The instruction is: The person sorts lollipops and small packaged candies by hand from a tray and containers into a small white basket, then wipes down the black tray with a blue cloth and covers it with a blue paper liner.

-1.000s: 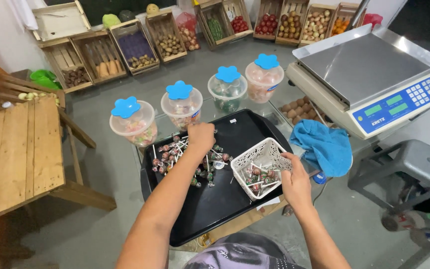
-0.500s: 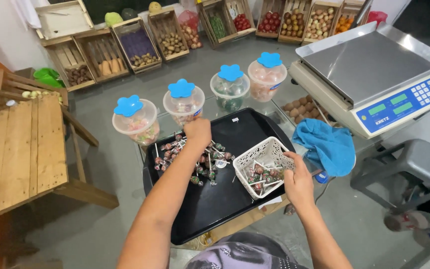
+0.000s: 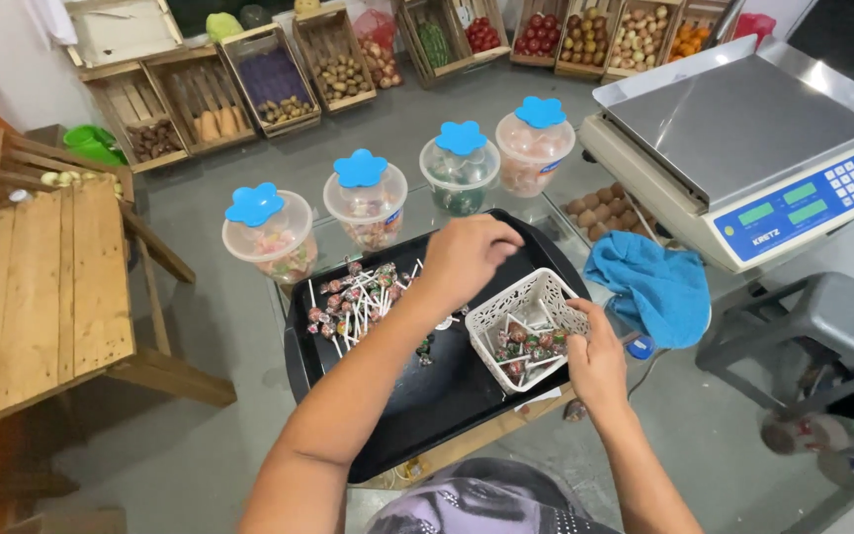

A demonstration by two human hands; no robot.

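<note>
Lollipops lie heaped on the left part of a black tray on the counter. Left hand hovers above the tray, fingers curled closed; what it pinches cannot be told. Right hand grips the rim of a white lattice basket holding more lollipops.

A grey concrete floor runs back to wooden crates of produce along the far wall. A wooden bench stands at left, a scale and grey stool at right.
</note>
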